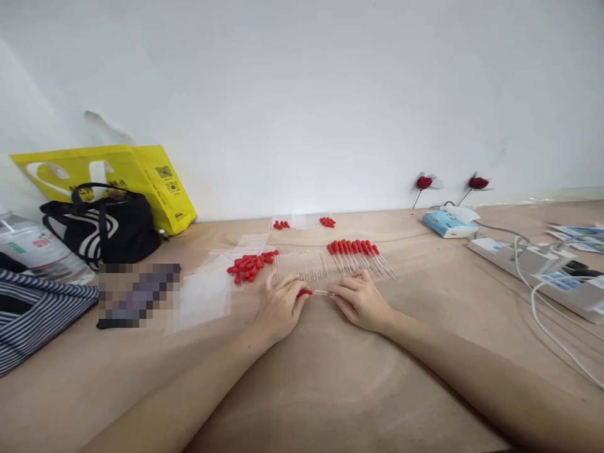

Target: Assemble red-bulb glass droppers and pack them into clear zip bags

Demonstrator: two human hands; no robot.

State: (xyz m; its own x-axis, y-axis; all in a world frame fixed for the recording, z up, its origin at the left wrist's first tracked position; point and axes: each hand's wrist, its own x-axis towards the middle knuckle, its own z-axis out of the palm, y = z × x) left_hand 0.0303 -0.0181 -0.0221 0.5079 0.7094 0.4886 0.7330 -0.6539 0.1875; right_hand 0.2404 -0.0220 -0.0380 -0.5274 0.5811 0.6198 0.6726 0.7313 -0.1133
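Note:
My left hand (279,309) is closed in a pinch on a red rubber bulb (304,292), which points to the right. Across a small gap, my right hand (361,303) pinches a thin clear dropper tube (323,292), its end towards the bulb. A loose pile of red bulbs (247,268) lies beyond my left hand. Behind both hands is a row of bare clear tubes (301,265). Past my right hand, several droppers (359,253) lie side by side, each a tube with a red bulb on its far end.
Clear plastic bags (202,301) lie left of the pile. Farther left are a black bag (123,229), a yellow bag (165,189) and a large bottle (38,245). A tissue pack (448,225) and a power strip (533,277) with cables are at right. More bulbs (327,222) lie by the wall.

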